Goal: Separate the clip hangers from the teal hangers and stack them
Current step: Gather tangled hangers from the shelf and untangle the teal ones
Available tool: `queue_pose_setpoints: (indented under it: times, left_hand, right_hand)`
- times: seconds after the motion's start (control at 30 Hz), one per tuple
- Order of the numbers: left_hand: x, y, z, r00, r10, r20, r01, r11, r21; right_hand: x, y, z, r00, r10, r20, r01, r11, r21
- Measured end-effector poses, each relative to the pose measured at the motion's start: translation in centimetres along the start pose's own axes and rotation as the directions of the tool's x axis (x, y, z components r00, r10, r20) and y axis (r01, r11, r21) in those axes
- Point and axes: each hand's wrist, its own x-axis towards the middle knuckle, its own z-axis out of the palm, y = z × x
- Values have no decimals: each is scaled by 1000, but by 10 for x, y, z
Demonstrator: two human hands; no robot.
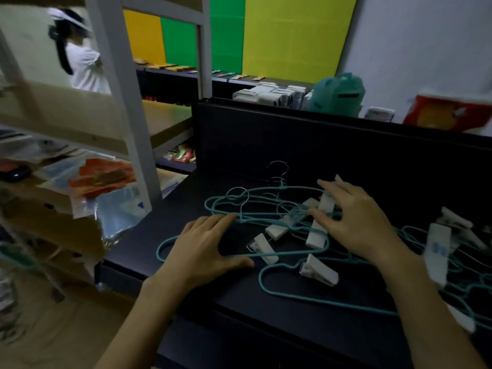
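A person is leaning over a dark tabletop [292,315], both hands working at a tangle of teal hangers [266,206] and white clips [277,230]. The left hand [202,251] is lying flat, fingers straight, pressing on the teal wires at the near left of the heap. The right hand [356,222] is spreading its fingers over the middle of the heap, fingertips touching a white clip and the wires beside it; whether it is pinching anything cannot be told.

The hangers are lying interlocked in the centre of the tabletop, chrome hooks [278,169] pointing toward the dark back panel [319,145]. A second tangle [439,251] of teal wire and white clips is sitting at the right edge, partly cut off by the frame. No sorted stack is showing yet, so the job appears to be at an early stage.

The step in hand seems to be freeing one hanger from the knot. It would likely go best with the left hand pinning the heap down while the right takes a single clip hanger by its bar or hook and draws it out along the line of the wires, not straight up, since the clips are apt to snag on neighbouring loops and drag the whole bundle.

Beyond the tabletop, a shelf frame [127,129] is standing at left, and another person [82,62] is visible in the background.
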Motion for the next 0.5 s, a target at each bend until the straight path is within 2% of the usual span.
queue_pose_setpoints:
  times: [0.23,0.5]
  left_hand:
    - [8,-14,0,964,174,-200,-190,980,-62]
    - [13,-32,-4,965,207,-159,-212,977,-12]
  right_hand:
    - [40,0,2,957,132,257,-142,990,21]
    - [57,-6,12,905,142,400,-154,988,-3]
